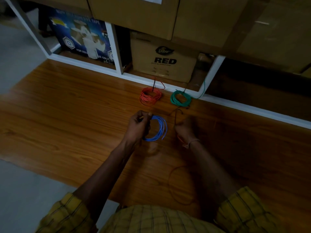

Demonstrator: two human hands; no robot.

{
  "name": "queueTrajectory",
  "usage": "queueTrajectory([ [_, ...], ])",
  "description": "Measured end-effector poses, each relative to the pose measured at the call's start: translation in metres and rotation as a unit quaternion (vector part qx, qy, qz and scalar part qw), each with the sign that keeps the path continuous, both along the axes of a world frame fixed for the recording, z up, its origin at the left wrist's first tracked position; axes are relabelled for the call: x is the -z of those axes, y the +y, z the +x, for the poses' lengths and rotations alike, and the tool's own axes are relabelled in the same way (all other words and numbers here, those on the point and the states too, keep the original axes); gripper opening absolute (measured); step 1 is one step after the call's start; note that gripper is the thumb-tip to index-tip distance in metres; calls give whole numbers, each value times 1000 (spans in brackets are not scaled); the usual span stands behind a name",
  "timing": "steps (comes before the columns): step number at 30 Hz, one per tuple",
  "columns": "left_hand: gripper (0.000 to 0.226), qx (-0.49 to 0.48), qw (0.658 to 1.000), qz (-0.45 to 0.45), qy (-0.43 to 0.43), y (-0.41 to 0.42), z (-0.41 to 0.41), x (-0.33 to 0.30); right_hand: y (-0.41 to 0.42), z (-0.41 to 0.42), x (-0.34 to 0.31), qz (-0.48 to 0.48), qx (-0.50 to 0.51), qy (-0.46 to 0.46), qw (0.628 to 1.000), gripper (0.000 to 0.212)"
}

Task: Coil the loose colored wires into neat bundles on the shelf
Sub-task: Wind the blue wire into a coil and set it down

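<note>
A blue wire coil (158, 130) hangs from my left hand (138, 125), which grips its left side with curled fingers. My right hand (185, 128) pinches a thin dark brown wire (175, 115) that arches up from its fingers and runs toward the green coil. A loose loop of the same dark wire (170, 185) lies on the wooden shelf (67, 115) by my right forearm. An orange coil (150, 96) and a green coil (180, 99) lie side by side at the back, each with a wire tail sticking up.
A white frame edge (235, 105) runs along the back of the shelf. Behind it stand a brown "Dabur RED" carton (164, 61) and a blue printed box (82, 39). More large cartons (202, 17) overhang from above. Grey floor lies at the left.
</note>
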State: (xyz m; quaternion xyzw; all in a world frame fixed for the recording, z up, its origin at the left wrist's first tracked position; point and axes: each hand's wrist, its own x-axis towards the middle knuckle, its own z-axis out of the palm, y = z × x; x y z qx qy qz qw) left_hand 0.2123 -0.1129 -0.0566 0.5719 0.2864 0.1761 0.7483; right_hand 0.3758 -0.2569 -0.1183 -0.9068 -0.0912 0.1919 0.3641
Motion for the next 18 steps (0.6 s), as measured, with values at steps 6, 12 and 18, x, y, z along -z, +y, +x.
queueTrajectory([
  [6, 23, 12, 1000, -4, 5, -6, -7, -7, -18, -30, -47, 99, -5, -42, 994, 14],
  [12, 23, 5, 999, -27, 19, -11, -13, -19, -34, -52, -115, 201, -95, -58, 973, 11],
  [18, 25, -13, 998, -65, 17, -10, -16, -34, -57, -76, -181, 216, -239, -113, 940, 8],
])
